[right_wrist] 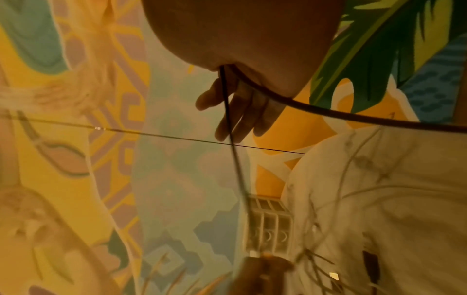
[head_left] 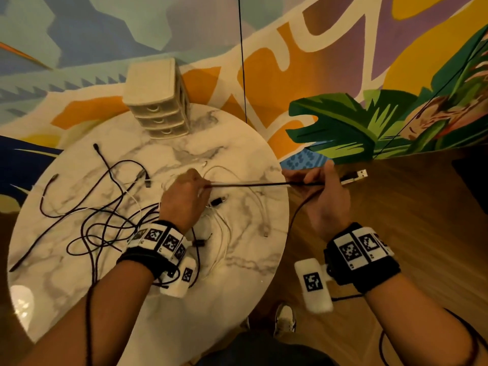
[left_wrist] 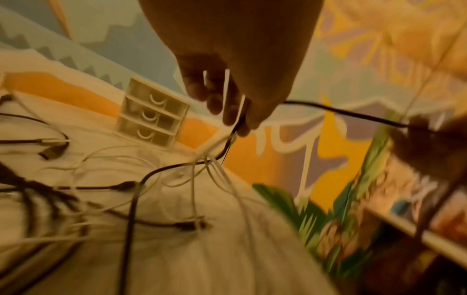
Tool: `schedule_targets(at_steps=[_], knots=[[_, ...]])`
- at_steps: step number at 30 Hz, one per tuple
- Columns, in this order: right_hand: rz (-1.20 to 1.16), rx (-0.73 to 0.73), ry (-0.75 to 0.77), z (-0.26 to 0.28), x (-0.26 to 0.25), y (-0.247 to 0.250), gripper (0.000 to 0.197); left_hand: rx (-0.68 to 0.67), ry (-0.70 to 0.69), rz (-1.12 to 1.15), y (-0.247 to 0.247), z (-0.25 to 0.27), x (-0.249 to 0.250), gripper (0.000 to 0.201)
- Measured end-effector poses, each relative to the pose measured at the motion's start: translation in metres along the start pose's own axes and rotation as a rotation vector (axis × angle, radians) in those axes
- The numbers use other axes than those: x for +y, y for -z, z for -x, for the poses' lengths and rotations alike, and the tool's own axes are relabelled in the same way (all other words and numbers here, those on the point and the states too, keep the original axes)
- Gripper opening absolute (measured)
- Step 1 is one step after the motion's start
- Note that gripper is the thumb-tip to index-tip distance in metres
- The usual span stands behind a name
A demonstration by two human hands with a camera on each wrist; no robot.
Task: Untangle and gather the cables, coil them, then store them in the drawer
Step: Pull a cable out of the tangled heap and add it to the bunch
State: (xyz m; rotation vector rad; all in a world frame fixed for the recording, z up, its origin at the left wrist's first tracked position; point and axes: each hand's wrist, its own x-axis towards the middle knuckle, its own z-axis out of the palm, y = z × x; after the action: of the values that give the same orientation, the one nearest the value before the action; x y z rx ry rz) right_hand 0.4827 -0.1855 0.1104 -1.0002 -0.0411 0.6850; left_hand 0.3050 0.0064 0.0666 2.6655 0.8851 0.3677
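A black cable (head_left: 250, 184) is stretched taut between my hands above the round marble table (head_left: 224, 143). My left hand (head_left: 184, 196) pinches it over the table's middle, and white cable strands (left_wrist: 215, 169) rise to the same fingers (left_wrist: 235, 113). My right hand (head_left: 322, 186), past the table's right edge, grips the cable near its USB plug (head_left: 357, 175), which sticks out beyond the thumb. The cable crosses the right palm (right_wrist: 228, 111). A tangle of black cables (head_left: 100, 220) lies at the left and white cables (head_left: 221, 233) near the middle. The white three-drawer unit (head_left: 158, 107) stands at the far edge, drawers closed.
The table stands against a painted mural wall (head_left: 343, 48), down which a thin black wire (head_left: 241, 62) hangs. Wooden floor (head_left: 409, 220) lies to the right, and a shoe (head_left: 284, 317) shows below the table's near edge. A loose black plug (head_left: 217, 200) lies by my left hand.
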Motion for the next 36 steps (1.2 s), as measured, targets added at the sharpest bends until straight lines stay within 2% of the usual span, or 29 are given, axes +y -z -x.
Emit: schedule_targets(at_steps=[2,3,6,8,10,12,13,15,17,19,21,23,26,28,33,35,36], knots=[[-0.037,-0.025,-0.041,-0.004,0.001,-0.003,0.054,-0.17,-0.032,-0.121,-0.011,0.011,-0.009,0.023],[-0.048,-0.049,-0.068,-0.004,0.002,-0.004,0.054,-0.212,-0.005,-0.154,-0.014,0.014,-0.015,0.024],[-0.023,-0.097,-0.088,-0.006,0.006,-0.004,0.054,-0.194,0.139,-0.131,-0.004,0.001,-0.031,0.026],[0.044,-0.074,-0.043,-0.007,0.007,-0.002,0.057,-0.139,0.154,-0.064,0.007,-0.012,-0.035,0.032],[0.23,-0.048,0.063,-0.007,0.007,0.002,0.06,-0.091,0.059,-0.109,0.011,-0.016,-0.03,0.036],[0.544,-0.052,0.179,-0.002,0.005,0.002,0.057,-0.043,-0.086,-0.238,0.012,-0.012,-0.02,0.041],[0.649,-0.073,0.174,0.004,0.003,-0.002,0.053,-0.011,-0.12,-0.276,0.016,-0.012,-0.014,0.04],[0.659,-0.226,0.027,0.015,0.011,-0.014,0.05,0.077,-0.155,-0.291,0.021,-0.012,-0.003,0.034],[0.755,-0.459,-0.129,0.02,0.033,-0.026,0.062,0.108,-0.213,-0.302,0.022,-0.01,0.013,0.03],[0.917,-0.553,-0.214,0.017,0.058,-0.032,0.077,0.083,-0.3,-0.318,0.016,-0.002,0.028,0.025],[1.001,-0.461,-0.275,0.007,0.075,-0.034,0.083,0.07,-0.327,-0.303,0.009,0.008,0.038,0.016],[0.961,-0.321,-0.33,-0.003,0.084,-0.038,0.079,0.082,-0.3,-0.255,0.002,0.015,0.037,0.011],[0.925,-0.235,-0.288,-0.015,0.09,-0.045,0.051,0.04,-0.288,-0.129,-0.007,0.022,0.031,0.012],[0.941,-0.243,-0.267,-0.017,0.089,-0.047,0.041,-0.026,-0.219,0.053,-0.008,0.027,0.024,0.02],[0.915,-0.302,-0.254,-0.014,0.089,-0.038,0.05,-0.099,0.172,0.548,0.015,0.024,0.005,0.007],[0.903,-0.3,-0.236,-0.013,0.09,-0.034,0.048,-0.038,0.31,0.718,0.023,0.016,-0.001,0.008],[0.91,-0.295,-0.223,-0.013,0.091,-0.033,0.047,0.035,0.381,0.788,0.028,0.011,-0.005,0.01]])
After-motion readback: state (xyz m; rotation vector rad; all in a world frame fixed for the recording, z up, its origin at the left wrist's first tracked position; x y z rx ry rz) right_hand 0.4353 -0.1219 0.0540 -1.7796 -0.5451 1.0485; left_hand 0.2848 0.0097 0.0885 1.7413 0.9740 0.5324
